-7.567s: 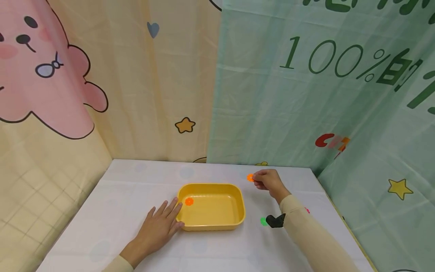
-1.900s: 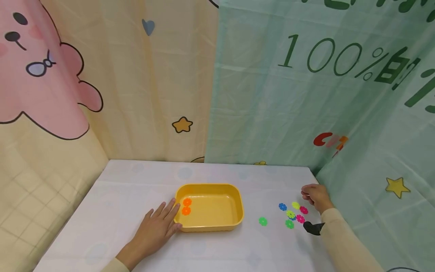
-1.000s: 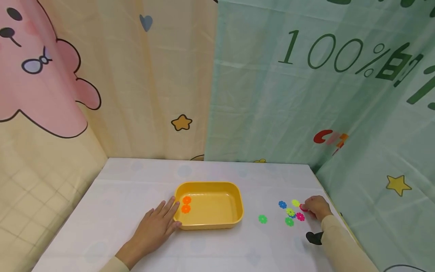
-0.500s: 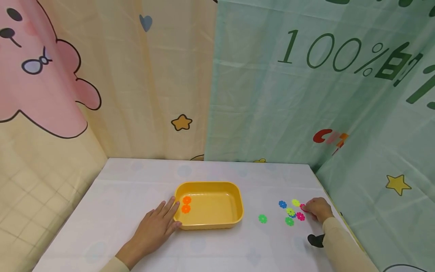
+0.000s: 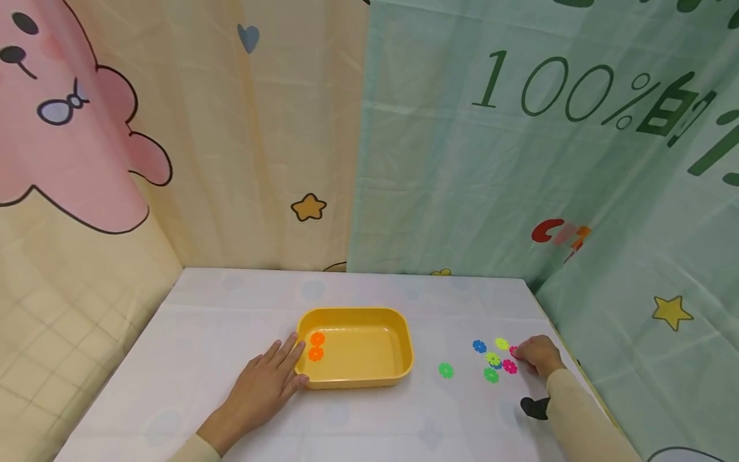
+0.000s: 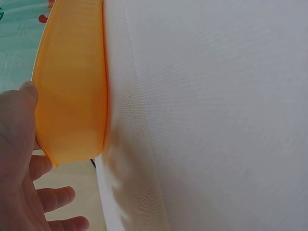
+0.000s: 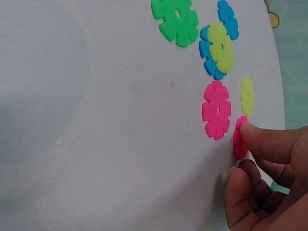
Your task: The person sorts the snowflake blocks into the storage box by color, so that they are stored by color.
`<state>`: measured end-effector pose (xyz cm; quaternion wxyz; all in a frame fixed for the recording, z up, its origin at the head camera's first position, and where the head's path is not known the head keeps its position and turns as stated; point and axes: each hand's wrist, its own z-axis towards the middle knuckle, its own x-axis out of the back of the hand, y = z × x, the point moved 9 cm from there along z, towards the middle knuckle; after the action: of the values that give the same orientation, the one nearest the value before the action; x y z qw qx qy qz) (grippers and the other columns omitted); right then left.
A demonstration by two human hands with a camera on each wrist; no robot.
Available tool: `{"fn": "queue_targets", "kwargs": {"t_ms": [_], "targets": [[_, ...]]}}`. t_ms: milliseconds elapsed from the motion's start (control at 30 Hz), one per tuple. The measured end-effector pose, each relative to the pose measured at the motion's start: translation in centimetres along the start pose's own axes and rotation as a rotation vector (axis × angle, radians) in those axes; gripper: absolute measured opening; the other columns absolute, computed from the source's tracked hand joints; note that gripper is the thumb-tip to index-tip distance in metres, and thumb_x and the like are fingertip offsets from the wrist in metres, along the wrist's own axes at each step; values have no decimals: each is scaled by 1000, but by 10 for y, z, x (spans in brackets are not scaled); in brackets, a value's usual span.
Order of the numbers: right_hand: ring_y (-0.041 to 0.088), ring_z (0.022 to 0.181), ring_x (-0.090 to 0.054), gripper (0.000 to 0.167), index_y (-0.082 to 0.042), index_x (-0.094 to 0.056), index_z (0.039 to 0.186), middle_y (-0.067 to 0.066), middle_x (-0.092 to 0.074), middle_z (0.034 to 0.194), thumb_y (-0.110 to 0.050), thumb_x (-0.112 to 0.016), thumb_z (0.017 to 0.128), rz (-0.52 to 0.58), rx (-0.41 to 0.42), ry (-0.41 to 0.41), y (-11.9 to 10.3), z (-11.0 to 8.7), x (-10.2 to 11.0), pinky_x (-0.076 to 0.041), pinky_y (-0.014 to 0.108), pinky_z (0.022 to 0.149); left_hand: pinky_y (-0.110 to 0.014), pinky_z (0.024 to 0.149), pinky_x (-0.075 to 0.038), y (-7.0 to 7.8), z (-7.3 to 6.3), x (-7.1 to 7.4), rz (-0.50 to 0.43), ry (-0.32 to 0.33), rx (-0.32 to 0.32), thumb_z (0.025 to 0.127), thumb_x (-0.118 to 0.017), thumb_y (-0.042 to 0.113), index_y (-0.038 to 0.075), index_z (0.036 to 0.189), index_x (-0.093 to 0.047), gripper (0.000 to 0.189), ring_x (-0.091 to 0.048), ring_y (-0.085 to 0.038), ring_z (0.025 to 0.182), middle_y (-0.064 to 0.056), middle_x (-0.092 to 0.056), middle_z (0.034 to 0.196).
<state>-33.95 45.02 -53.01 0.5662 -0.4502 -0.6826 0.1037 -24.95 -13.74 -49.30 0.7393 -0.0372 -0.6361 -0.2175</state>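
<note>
My left hand point(image 5: 267, 388) rests with spread, straight fingers against the left rim of a yellow plastic tray point(image 5: 369, 378); in the left wrist view its thumb lies along the wall. Inside the tray two orange notched plastic discs point(image 5: 315, 353) lie at the left end. At the right, my right hand point(image 5: 539, 355) pinches a pink notched disc point(image 7: 238, 142), thumb on its face and the other fingers curled. Close by on the cloth lie another pink disc point(image 7: 217, 110), a yellow disc point(image 7: 247, 95), and a second yellow disc point(image 7: 222, 47) overlapping a blue one point(image 7: 207, 60).
Another blue disc point(image 5: 479, 346) and a green disc point(image 5: 491, 375) belong to the same cluster. A lone green disc point(image 5: 446, 370) lies between it and the tray. The table point(image 5: 242, 308) wears a white cloth, with printed curtains point(image 5: 450, 192) behind and at the sides.
A second orange disc has come into the tray from my right hand. That hand has since moved right and down to the cluster and taken hold of a pink disc. My left hand stays put.
</note>
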Motion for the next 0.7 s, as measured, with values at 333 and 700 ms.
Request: {"fn": "queue_targets", "kwargs": {"t_ms": [333,700], "targets": [[23,59,-50,32,8,-53,106,10,-51,75,-16,-71,93,-21,-14,-25,-1,0,-3,-45,31,58,-64,106,-42,-2,0,1,-1,-1,2,101,-52,57,12,155,-45,70,-41,-39,145,-8,-33,166],[23,58,-49,42,14,-49,113,12,-48,74,-16,-72,93,-51,-81,-7,-4,-7,-5,-43,30,58,-63,106,-43,-1,0,1,7,-1,-14,102,-51,57,13,155,-44,70,-42,-39,145,-8,-32,166]]}}
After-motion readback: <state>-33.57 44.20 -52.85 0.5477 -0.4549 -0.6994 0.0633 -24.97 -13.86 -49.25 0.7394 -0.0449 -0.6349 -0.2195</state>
